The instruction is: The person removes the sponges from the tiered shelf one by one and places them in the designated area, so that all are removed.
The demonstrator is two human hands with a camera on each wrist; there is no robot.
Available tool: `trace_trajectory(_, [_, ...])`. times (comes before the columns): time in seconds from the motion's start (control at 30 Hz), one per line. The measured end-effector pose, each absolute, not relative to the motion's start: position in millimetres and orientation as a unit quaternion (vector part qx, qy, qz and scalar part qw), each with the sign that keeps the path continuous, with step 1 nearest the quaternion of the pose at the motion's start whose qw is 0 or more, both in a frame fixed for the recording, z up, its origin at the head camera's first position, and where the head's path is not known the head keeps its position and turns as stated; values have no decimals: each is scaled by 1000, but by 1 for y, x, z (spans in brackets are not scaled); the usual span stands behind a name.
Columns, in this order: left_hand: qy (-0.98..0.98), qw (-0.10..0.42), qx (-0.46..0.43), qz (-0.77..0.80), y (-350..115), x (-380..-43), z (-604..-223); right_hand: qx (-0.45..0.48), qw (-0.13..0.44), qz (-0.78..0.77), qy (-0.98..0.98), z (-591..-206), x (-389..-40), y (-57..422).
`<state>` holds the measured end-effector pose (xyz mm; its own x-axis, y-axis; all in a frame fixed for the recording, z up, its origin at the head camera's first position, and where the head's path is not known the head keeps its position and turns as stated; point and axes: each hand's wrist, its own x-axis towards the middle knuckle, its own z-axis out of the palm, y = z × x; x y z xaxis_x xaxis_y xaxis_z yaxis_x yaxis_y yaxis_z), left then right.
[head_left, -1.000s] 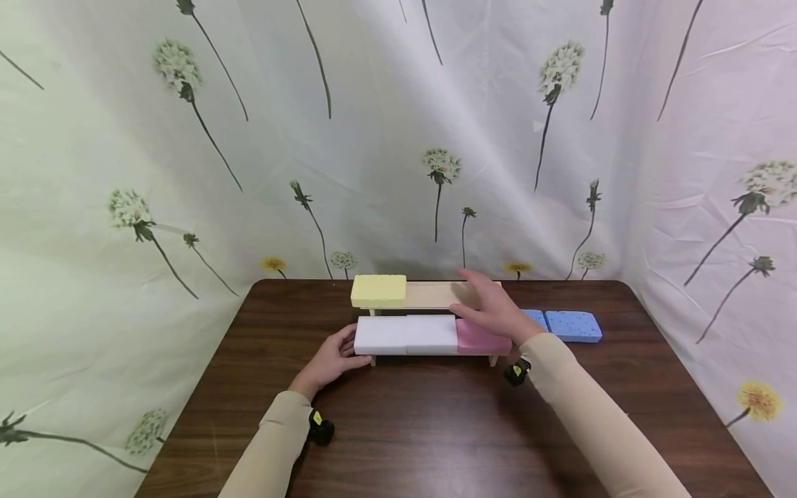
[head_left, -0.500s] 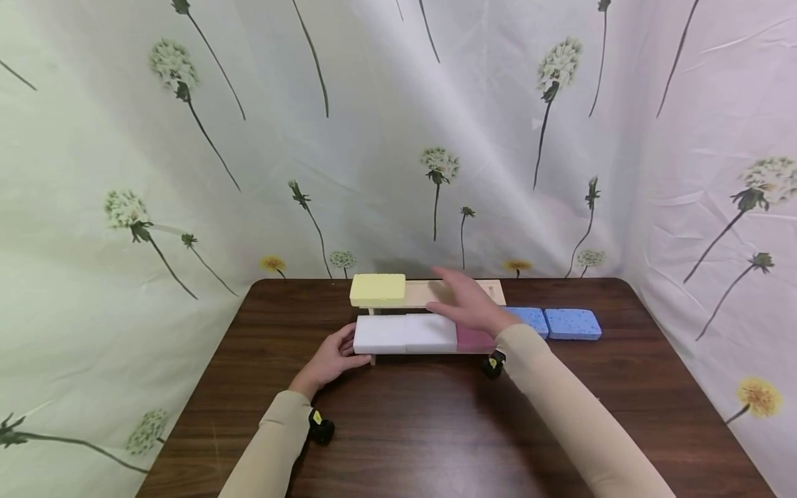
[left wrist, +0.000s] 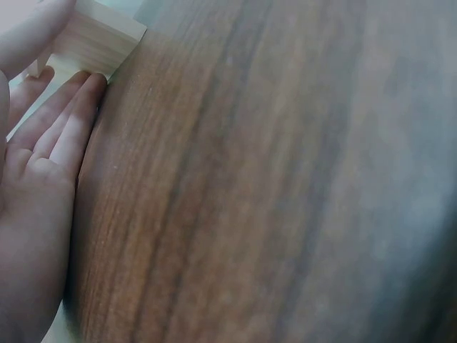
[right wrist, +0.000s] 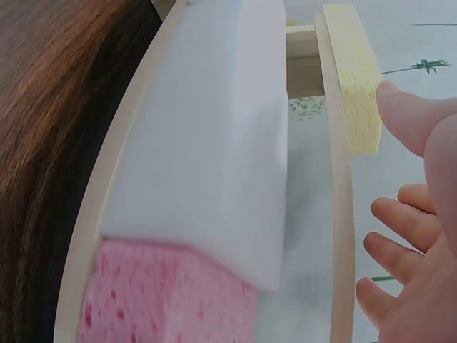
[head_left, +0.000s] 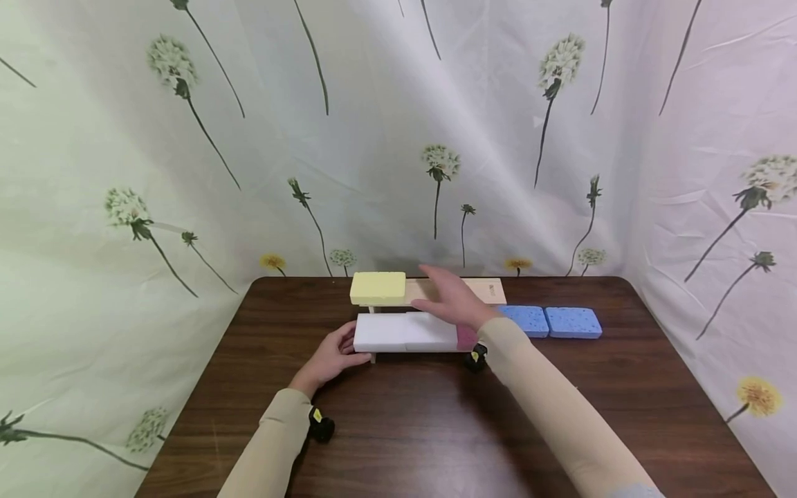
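Note:
A two-tier wooden stand (head_left: 492, 290) is at the back of the table. Its upper shelf bears a yellow sponge (head_left: 377, 287) at the left end. Along the lower shelf lie two white sponges (head_left: 381, 333) side by side, then a pink sponge (right wrist: 168, 296), which my right arm partly covers in the head view. My left hand (head_left: 330, 358) holds the stand's left end, thumb in front and fingertips at the wood. Over the upper shelf my right hand (head_left: 451, 299) is spread with nothing in it. In the right wrist view its thumb tip overlaps the yellow sponge's edge.
Two blue sponges (head_left: 524, 321) lie end to end on the brown table (head_left: 398, 429), right of the stand. Behind the table's back edge hangs a white curtain (head_left: 373, 173) with a dandelion print.
My right hand has moved left along the upper shelf, toward the yellow sponge, uncovering the shelf's right end and more of the blue sponges. The left hand has stayed in place.

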<state>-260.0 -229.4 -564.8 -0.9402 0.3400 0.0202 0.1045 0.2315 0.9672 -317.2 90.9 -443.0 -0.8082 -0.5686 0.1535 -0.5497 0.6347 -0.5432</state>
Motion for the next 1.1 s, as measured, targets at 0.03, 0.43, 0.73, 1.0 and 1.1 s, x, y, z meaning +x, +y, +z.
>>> trace_trajectory(0.03, [780, 97, 142, 602, -230, -260, -565, -307, 19, -298, 904, -443, -318, 89])
trace_trajectory(0.43, [786, 91, 153, 592, -228, -260, -564, -292, 32, -287, 912, -451, -322, 68])
trace_trajectory(0.73, [782, 89, 156, 596, -227, -260, -564, -282, 17, -273, 920, -450, -320, 56])
trace_trajectory(1.0, [782, 94, 146, 598, -228, -259, -564, -266, 11, -255, 930, -453, -318, 48])
trace_trajectory(1.1, [786, 94, 143, 595, -228, -259, -564, -262, 7, -254, 931, -452, -318, 46])
